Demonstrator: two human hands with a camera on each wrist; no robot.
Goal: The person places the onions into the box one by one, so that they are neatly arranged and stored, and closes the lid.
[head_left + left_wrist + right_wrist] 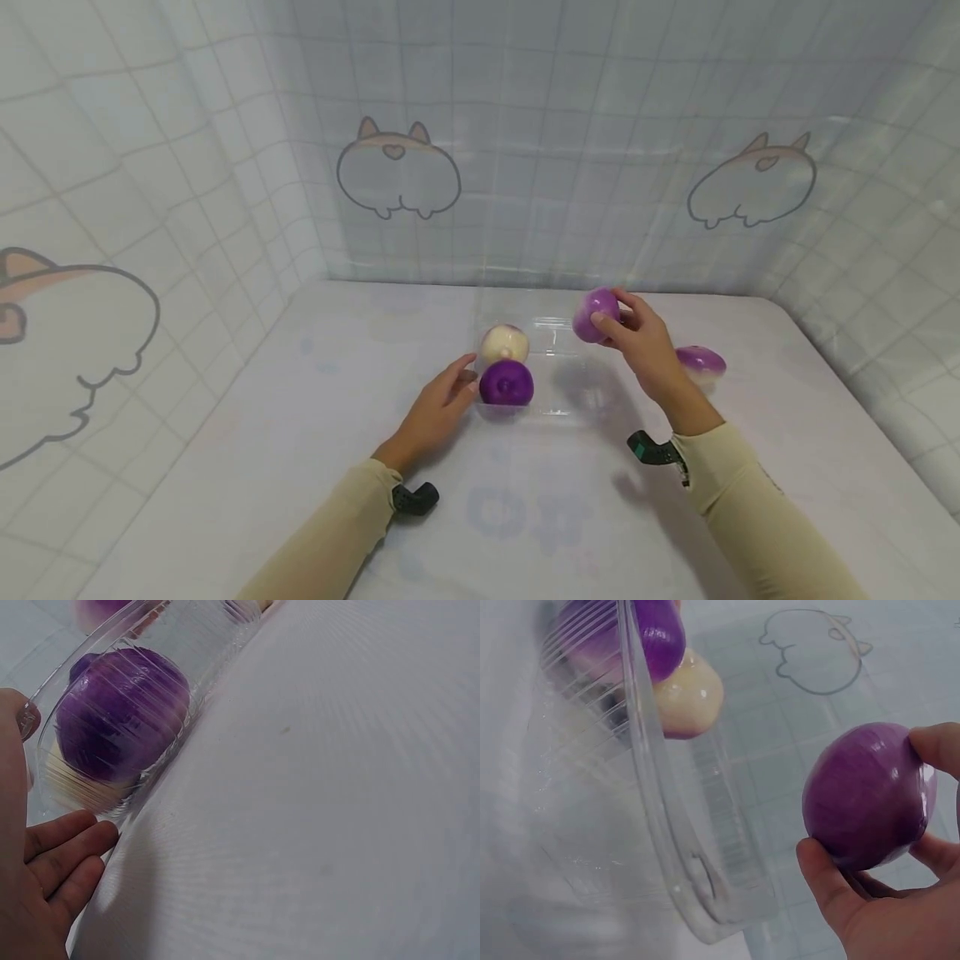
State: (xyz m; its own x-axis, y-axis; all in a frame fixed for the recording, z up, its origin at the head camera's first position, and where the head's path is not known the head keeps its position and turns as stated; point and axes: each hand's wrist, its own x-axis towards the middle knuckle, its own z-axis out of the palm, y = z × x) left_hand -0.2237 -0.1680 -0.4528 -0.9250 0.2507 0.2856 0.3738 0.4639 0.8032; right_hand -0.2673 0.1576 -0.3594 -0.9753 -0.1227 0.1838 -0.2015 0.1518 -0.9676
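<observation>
In the head view a clear plastic container (558, 412) lies on the white surface, with a pale onion (504, 343) and a dark purple onion (507, 383) in its left part. My left hand (438, 408) is at the container's left side, its fingers extended. The left wrist view shows the thumb at the rim and the fingertips (105, 834) close to the lower wall. Over the container's right part, my right hand (641, 337) holds up a purple onion (866, 796) between thumb and fingers.
Another purple and white onion (701, 362) sits on the surface to the right, beyond my right wrist. Tiled-pattern sheeting (570, 200) with animal drawings rises at the back and along both sides.
</observation>
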